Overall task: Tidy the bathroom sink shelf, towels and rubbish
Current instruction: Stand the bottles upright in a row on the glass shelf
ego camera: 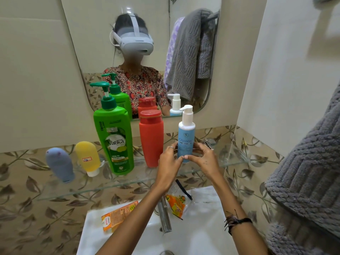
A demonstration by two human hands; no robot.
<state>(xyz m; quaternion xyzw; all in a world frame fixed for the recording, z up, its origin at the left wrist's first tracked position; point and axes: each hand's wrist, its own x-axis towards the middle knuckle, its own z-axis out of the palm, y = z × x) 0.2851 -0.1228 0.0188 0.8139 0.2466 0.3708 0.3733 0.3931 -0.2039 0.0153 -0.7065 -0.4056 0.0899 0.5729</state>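
Bottom of the frame: 2 wrappers lie on the sink rim by the tap, so the rubbish isn't dealt with yet. Mid-frame, left hand and right hand both pinch the base of the blue bottle, standing it on the glass shelf right of the red bottle. Further left the green bottle stands upright, while 2 tubes lean. Gray towel on the right looks untouched. Maybe halfway, I'd guess.
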